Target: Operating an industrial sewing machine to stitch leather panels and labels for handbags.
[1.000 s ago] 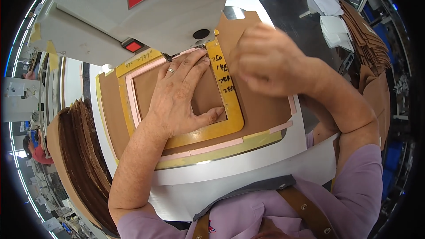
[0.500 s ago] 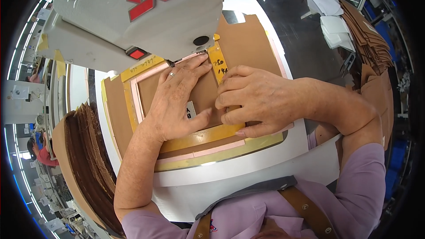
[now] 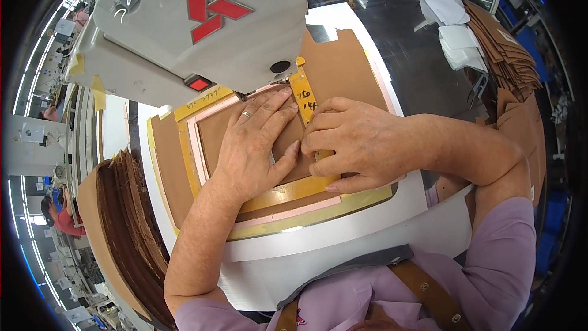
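A yellow template frame [image 3: 278, 194] with handwritten marks and pink strips lies on a larger brown board [image 3: 343, 68] beneath the pale machine head [image 3: 153, 24]. My left hand [image 3: 257, 144], a ring on one finger, lies flat with fingers extended on the brown panel [image 3: 222, 150] inside the frame, fingertips close under the machine. A small white label is mostly hidden by its thumb. My right hand [image 3: 355, 144] rests over the frame's right side, fingers bent and apart, thumb near the lower right corner. What lies under those fingers is hidden.
Stacked brown pieces [image 3: 122, 220] stand at the left, with more brown pieces [image 3: 499, 49] and white sheets [image 3: 456, 46] at the right beside a dark tabletop [image 3: 404, 43]. A co-worker in red [image 3: 66, 220] sits at the far left among other workstations.
My right hand has come down and left from raised above the board onto the frame's right side. My left thumb has moved up over the white label. The view has shifted slightly.
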A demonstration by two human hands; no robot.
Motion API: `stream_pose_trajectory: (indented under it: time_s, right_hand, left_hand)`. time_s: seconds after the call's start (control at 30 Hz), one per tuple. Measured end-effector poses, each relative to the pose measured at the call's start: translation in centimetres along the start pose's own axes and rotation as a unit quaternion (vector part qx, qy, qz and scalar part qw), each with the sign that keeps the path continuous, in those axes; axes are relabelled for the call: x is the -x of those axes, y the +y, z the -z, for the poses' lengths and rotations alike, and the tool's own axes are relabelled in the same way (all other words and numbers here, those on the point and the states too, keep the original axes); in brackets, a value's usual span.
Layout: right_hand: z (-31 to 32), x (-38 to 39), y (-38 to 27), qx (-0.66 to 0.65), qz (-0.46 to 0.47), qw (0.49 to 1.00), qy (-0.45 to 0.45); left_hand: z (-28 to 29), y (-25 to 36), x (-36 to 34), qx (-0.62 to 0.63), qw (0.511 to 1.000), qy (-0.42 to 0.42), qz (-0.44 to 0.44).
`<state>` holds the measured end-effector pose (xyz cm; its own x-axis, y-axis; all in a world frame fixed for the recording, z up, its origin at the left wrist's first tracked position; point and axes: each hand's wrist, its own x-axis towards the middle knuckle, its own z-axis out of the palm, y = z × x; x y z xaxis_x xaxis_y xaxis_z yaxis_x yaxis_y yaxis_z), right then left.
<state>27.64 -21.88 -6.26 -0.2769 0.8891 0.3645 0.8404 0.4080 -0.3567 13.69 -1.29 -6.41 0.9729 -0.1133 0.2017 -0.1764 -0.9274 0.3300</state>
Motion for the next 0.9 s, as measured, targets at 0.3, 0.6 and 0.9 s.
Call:
stream_pose_trajectory:
  time_s: [0.3,0.6,0.9]
  right_hand:
    - [0.2,-0.3,-0.4,0.022,-0.019,1.0,0.009]
    - [0.2,0.1,0.2,0.061,-0.043,0.997,0.013]
    - [0.3,-0.1,1.1,0.065,-0.096,0.993,0.006]
  left_hand:
    - [0.3,0.5,0.5,-0.054,0.999,0.003,0.003]
    - [0.9,1.4,1.9,0.023,0.999,-0.024,-0.018]
    - [0.5,0.7,1.1,-0.02,1.0,-0.002,-0.019]
